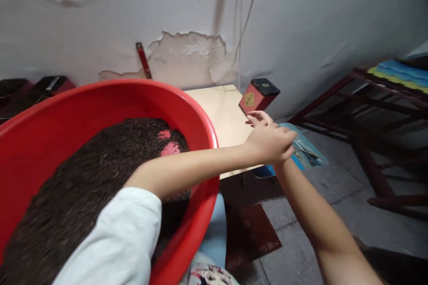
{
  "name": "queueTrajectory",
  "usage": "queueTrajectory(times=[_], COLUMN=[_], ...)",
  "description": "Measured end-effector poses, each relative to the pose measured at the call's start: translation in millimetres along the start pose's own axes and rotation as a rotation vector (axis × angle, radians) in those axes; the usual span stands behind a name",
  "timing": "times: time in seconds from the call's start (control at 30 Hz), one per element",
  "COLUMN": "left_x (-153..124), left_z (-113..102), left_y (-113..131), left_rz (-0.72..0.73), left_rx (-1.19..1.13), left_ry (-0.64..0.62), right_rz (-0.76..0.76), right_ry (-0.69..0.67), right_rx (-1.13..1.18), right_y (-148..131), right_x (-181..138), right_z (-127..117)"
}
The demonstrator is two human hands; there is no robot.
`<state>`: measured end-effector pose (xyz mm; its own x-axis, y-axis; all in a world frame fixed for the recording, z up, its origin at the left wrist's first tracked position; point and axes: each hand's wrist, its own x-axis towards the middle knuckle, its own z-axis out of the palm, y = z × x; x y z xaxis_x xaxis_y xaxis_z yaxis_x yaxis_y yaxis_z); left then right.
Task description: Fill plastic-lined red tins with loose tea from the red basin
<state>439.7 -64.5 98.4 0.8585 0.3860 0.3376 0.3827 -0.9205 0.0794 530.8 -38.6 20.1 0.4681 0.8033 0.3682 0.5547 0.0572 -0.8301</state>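
Observation:
My left hand (272,142) reaches across from the left and closes around my right wrist. My right hand (260,118) shows beyond it, partly covered, with its visible fingers loosely bent and apart and nothing seen in them. Just behind the hands, on a pale tabletop (217,109), stands a red box with a black lid (259,93) and a gold label. Left of my hands, a big red basin (203,124) holds dark, loose, leaf-like bits (100,164). Two patches of its red bottom show through near the right side.
More dark-lidded red boxes (50,87) stand behind the basin at left. A narrow red strip (143,60) leans by the peeling wall. Below my hands is a blue stool-like object (302,147). At right, a dark wooden frame (371,156) carries blue and yellow cloth (401,75).

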Motion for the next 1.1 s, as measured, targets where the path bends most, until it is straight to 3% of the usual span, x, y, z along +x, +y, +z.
queueTrajectory(times=[0.1,0.2,0.33,0.47,0.6,0.7,0.77,0.87,0.93,1.0,1.1], left_x=[-60.3,-129.5,-217.7,-286.5,-337.0,-373.5,-400.3,-439.2,-457.4,-465.4,-462.7], left_z=[-36.8,-70.9,-108.0,-135.1,-153.0,-164.6,-170.4,-170.9,-165.0,-157.2,-148.3], left_y=[11.8,17.6,20.6,20.5,6.0,-17.4,-35.1,-57.3,-65.3,-66.7,-59.2], left_rz=[0.178,0.232,0.088,-0.121,-0.299,-0.515,-0.696,-0.912,-1.008,-1.029,-0.862], left_rx=[-0.038,-0.115,-0.195,-0.28,-0.397,-0.376,-0.303,-0.216,-0.184,-0.19,-0.227], left_ry=[-0.041,-0.14,-0.226,-0.268,-0.132,0.031,0.045,0.001,0.021,-0.005,-0.152], right_rz=[0.004,-0.046,-0.221,-0.376,-0.447,-0.508,-0.602,-0.807,-0.864,-0.816,-0.688], right_ry=[-0.162,-0.355,-0.621,-0.83,-0.99,-1.099,-1.154,-1.113,-1.058,-1.038,-1.002], right_rx=[0.089,0.158,0.171,0.128,0.015,-0.12,-0.24,-0.557,-0.759,-0.855,-0.93], right_y=[-39.7,-85.1,-148.3,-195.7,-220.7,-225.6,-221.0,-201.2,-181.4,-160.1,-132.2], right_x=[-17.4,-39.9,-73.1,-97.4,-117.7,-135.2,-146.2,-156.2,-155.8,-149.6,-134.6], right_z=[7.8,25.3,61.9,105.8,150.4,177.5,189.5,199.3,203.0,206.3,210.8])
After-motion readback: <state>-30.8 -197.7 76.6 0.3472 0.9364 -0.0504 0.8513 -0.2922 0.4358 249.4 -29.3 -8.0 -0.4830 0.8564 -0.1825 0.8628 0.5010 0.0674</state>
